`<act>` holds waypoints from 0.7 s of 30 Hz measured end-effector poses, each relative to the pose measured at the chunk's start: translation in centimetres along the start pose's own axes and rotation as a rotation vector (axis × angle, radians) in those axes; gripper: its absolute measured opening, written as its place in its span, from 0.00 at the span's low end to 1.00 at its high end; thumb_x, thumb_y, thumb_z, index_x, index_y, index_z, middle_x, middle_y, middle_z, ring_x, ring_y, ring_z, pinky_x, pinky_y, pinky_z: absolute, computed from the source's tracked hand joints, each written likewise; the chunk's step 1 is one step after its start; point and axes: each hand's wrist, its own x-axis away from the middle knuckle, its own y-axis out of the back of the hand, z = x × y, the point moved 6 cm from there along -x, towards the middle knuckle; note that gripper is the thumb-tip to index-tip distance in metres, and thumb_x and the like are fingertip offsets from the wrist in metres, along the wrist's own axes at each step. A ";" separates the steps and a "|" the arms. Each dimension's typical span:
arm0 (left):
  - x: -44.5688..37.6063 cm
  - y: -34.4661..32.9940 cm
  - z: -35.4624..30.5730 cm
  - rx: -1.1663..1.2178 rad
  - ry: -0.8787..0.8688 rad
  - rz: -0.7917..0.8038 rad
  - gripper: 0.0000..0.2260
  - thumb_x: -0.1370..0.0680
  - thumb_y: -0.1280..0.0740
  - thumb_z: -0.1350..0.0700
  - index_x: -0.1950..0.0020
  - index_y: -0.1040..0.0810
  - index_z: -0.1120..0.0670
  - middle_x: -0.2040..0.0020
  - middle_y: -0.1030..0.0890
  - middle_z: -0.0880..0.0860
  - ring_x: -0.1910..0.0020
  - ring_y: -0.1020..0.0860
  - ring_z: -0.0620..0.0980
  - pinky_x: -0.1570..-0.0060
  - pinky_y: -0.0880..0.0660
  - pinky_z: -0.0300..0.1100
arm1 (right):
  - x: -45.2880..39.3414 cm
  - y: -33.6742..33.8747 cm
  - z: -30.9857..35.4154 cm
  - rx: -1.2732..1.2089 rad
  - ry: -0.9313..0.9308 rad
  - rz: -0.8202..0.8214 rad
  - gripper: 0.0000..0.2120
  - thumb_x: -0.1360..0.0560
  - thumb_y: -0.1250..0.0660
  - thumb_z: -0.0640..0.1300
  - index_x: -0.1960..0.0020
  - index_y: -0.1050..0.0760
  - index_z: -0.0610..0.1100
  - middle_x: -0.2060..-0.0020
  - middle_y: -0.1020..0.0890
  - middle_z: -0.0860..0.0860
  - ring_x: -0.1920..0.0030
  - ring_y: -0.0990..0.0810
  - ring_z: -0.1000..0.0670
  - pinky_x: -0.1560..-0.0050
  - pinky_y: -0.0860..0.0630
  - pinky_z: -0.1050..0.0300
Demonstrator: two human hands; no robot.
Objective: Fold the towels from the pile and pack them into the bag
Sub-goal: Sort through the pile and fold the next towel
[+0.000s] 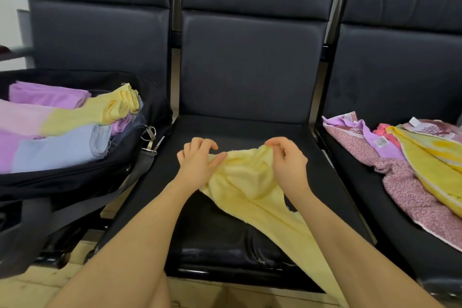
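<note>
A pale yellow towel (252, 182) lies crumpled on the middle black seat (225, 132), its lower end hanging over the seat's front edge. My left hand (197, 160) holds its upper left edge with the thumb against the cloth and fingers curled above it. My right hand (287, 157) pinches the upper right edge. On the left seat an open black bag (140, 157) holds folded purple, pink, yellow and light blue towels (62, 122). The unfolded pile (405, 157) of pink patterned, purple and yellow towels lies on the right seat.
Three black padded seats with tall backs stand in a row. The bag's grey strap (140, 175) with a metal clip (150, 137) hangs off the left seat toward the floor. Pale tiled floor shows below the seats.
</note>
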 end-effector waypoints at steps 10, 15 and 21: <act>3.3 1.2 2.8 -0.071 -0.048 0.074 0.06 0.19 0.42 0.54 0.51 0.27 0.49 0.51 0.26 0.47 0.47 0.28 0.48 0.48 0.44 0.41 | 2.8 -6.6 1.1 0.422 0.213 0.414 0.16 0.24 0.36 0.58 0.40 0.25 0.52 0.43 0.26 0.58 0.42 0.31 0.57 0.45 0.50 0.60; 3.7 1.1 3.9 -0.078 -0.034 0.108 0.13 0.18 0.45 0.58 0.39 0.25 0.48 0.40 0.25 0.46 0.38 0.31 0.48 0.46 0.46 0.40 | 4.6 -11.0 2.2 0.634 0.368 0.529 0.23 0.27 0.37 0.64 0.40 0.28 0.50 0.45 0.27 0.56 0.41 0.31 0.54 0.44 0.49 0.53; 3.3 0.0 4.1 -0.065 -0.017 0.258 0.13 0.17 0.48 0.49 0.36 0.29 0.45 0.31 0.33 0.42 0.32 0.39 0.49 0.42 0.48 0.44 | 3.6 -10.6 2.0 0.259 0.250 0.325 0.07 0.20 0.40 0.47 0.55 0.25 0.49 0.59 0.25 0.58 0.54 0.29 0.56 0.48 0.45 0.55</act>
